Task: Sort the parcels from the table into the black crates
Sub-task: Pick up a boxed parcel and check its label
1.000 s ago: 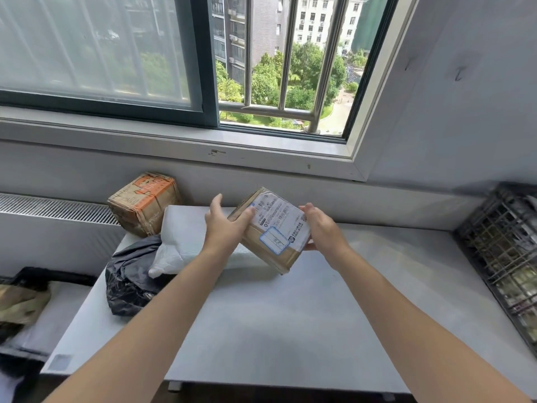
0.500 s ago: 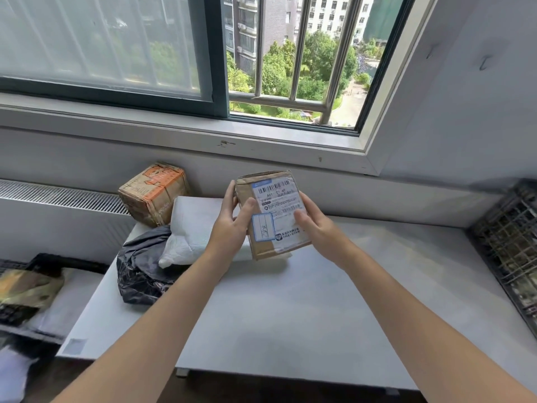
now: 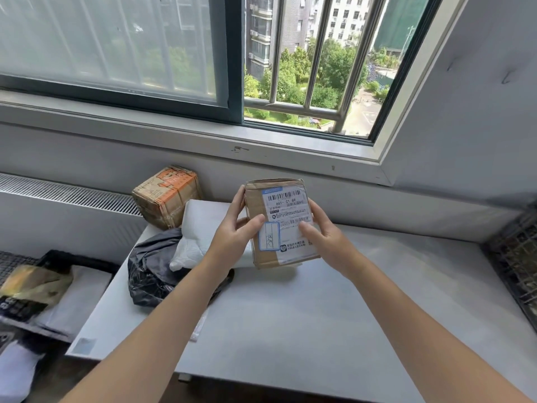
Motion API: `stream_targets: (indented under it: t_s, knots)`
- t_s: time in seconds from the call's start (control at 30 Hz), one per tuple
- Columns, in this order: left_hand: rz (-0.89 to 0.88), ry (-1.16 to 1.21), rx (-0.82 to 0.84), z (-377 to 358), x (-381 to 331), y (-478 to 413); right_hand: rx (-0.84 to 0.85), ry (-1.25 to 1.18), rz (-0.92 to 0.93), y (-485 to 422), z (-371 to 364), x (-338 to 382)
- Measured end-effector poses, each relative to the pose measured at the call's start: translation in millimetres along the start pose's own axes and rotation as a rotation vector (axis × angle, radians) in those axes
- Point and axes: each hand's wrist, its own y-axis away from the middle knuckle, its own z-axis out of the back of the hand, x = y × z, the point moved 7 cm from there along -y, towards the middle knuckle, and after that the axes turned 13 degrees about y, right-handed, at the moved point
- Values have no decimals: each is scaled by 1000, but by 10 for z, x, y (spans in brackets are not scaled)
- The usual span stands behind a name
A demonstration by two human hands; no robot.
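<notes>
I hold a small brown cardboard parcel (image 3: 287,205) with a white shipping label upright above the grey table (image 3: 334,315). My left hand (image 3: 236,234) grips its left edge, thumb on the label. My right hand (image 3: 322,234) grips its right side, thumb on the label. On the table's left end lie a white padded parcel (image 3: 203,231), a black plastic bag parcel (image 3: 157,269) and an orange-printed cardboard box (image 3: 167,196). One black crate (image 3: 514,263) stands at the right edge. Another black crate (image 3: 58,260) sits low on the left.
The left crate holds a white mailer (image 3: 78,298) and a dark and yellow packet (image 3: 32,289). A radiator grille (image 3: 66,193) runs along the wall under the window sill (image 3: 203,135). The wall closes in on the right.
Both hands turned the brown parcel from tilted to upright, label facing me, and drew it slightly nearer. The view shifted a little to the left.
</notes>
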Motion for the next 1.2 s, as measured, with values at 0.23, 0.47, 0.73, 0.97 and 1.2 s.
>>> stream_targets:
  t_s: [0.23,0.47,0.73,0.97,1.2]
  knots:
    - [9,23,8,70,-16,-3,-7,16,-7,-21,-64,43]
    - [31,50,50,110,-26,5,-35,-21,-20,52,-155,65]
    - [72,42,176,-239,273,37,-211,9,-170,406,-66,-183]
    - [85,-28,407,-1251,389,139,-413,71,-271,1064,688,-334]
    - [52,-69,636,-2729,252,422,-552,167,-312,1947,1857,-593]
